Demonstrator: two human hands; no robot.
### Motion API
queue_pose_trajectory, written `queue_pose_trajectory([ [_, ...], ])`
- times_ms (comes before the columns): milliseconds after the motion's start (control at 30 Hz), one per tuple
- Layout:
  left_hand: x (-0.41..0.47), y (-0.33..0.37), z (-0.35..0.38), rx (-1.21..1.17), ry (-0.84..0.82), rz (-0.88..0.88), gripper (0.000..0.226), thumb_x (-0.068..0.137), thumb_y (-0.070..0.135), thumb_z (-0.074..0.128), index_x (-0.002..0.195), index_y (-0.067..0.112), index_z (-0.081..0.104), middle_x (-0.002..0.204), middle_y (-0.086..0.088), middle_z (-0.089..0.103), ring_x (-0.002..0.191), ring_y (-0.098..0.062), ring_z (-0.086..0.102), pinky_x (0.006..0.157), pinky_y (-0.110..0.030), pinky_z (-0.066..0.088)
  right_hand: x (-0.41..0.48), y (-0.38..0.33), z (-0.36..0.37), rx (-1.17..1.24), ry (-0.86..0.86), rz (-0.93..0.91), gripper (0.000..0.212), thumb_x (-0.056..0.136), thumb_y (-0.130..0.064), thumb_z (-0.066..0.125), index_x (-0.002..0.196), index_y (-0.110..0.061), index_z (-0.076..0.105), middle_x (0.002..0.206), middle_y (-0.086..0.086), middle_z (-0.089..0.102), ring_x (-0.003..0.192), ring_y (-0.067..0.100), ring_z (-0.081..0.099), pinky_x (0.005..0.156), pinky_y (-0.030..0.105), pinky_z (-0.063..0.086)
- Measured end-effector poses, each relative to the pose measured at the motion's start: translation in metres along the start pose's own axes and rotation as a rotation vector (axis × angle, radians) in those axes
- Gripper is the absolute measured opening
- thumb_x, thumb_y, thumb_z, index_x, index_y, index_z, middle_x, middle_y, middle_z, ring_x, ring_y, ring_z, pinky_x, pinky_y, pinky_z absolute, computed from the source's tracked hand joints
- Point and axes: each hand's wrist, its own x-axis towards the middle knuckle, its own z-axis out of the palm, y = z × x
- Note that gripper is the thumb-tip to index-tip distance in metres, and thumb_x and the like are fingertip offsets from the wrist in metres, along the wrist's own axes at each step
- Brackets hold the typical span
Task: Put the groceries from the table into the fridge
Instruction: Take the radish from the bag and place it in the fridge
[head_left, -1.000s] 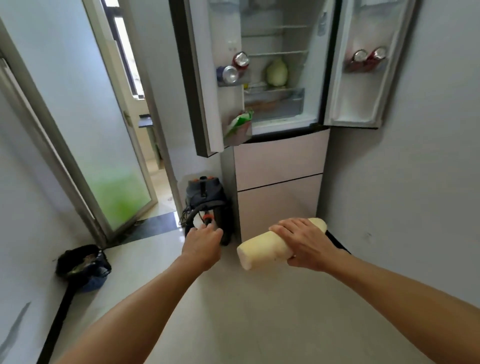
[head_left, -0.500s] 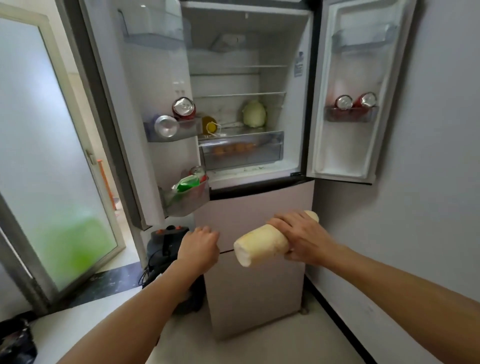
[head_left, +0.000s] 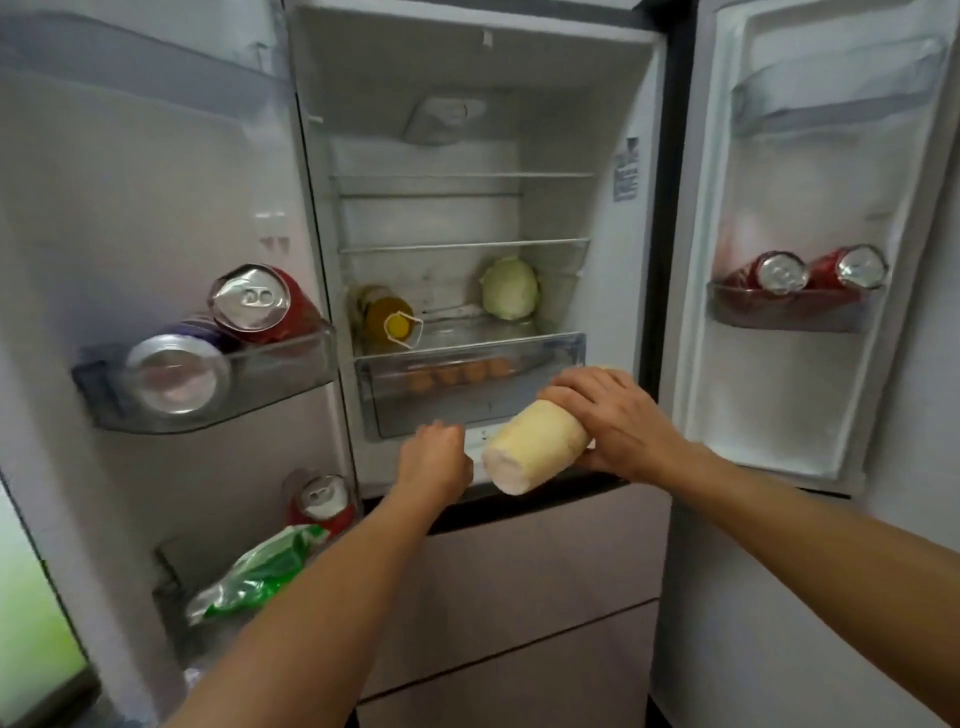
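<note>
the right grip (head_left: 618, 421) is wrapped round the far half of a pale radish (head_left: 530, 452), holding it in the air just in front of the drawer (head_left: 467, 395) of the open fridge (head_left: 597, 130), cut end toward the near left; the left grip (head_left: 434, 460) is curled into a loose fist just left of it, nothing seen in it. the root looks stiff, dense and fairly heavy, its skin perhaps slick, so a full wrap near the middle should serve better than an end pinch
</note>
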Motion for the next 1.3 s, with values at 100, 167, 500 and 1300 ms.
queue_pose_trajectory([
  [100, 0.05, -0.004, 0.004, -0.005, 0.051, -0.032, 0.023, 0.088, 0.02, 0.053, 0.109, 0.014, 0.058, 0.113, -0.009, 0.056, 0.104, -0.03, 0.053, 0.073, -0.037, 0.041, 0.033, 0.034, 0.026, 0.012, 0.017, 0.024, 0.087, 0.06, -0.037, 0.087, 0.134, -0.024, 0.043, 0.131, 0.01, 0.053, 0.118, 0.03, 0.051, 0.096, 0.047, 0.042],
  [167, 0.08, -0.013, 0.007, 0.011, 0.08, -0.067, 0.03, 0.088, 0.025, 0.056, 0.117, 0.015, 0.056, 0.118, -0.01, 0.054, 0.107, -0.03, 0.052, 0.078, -0.039, 0.044, 0.058, 0.057, 0.046, 0.042, 0.015, 0.017, 0.086, 0.062, -0.035, 0.086, 0.135, -0.024, 0.042, 0.133, 0.01, 0.05, 0.119, 0.03, 0.049, 0.093, 0.047, 0.045],
  [500, 0.196, -0.079, 0.04, 0.136, 0.238, -0.312, 0.038, 0.087, 0.032, 0.058, 0.12, 0.014, 0.05, 0.124, -0.012, 0.05, 0.113, -0.031, 0.047, 0.092, -0.041, 0.04, 0.212, 0.154, 0.155, -0.008, 0.044, -0.201, 0.08, 0.065, -0.032, 0.084, 0.134, -0.026, 0.042, 0.133, 0.01, 0.053, 0.121, 0.037, 0.05, 0.09, 0.048, 0.046],
  [1300, 0.265, -0.115, 0.128, 0.225, 0.416, -0.491, 0.049, 0.097, 0.038, 0.022, 0.106, 0.011, 0.063, 0.105, -0.015, 0.063, 0.097, -0.034, 0.055, 0.089, -0.043, 0.04, 0.35, 0.178, 0.289, 0.748, -0.461, 0.456, 0.051, 0.092, -0.049, 0.052, 0.116, -0.005, 0.058, 0.112, 0.017, 0.06, 0.092, 0.034, 0.063, 0.065, 0.045, 0.057],
])
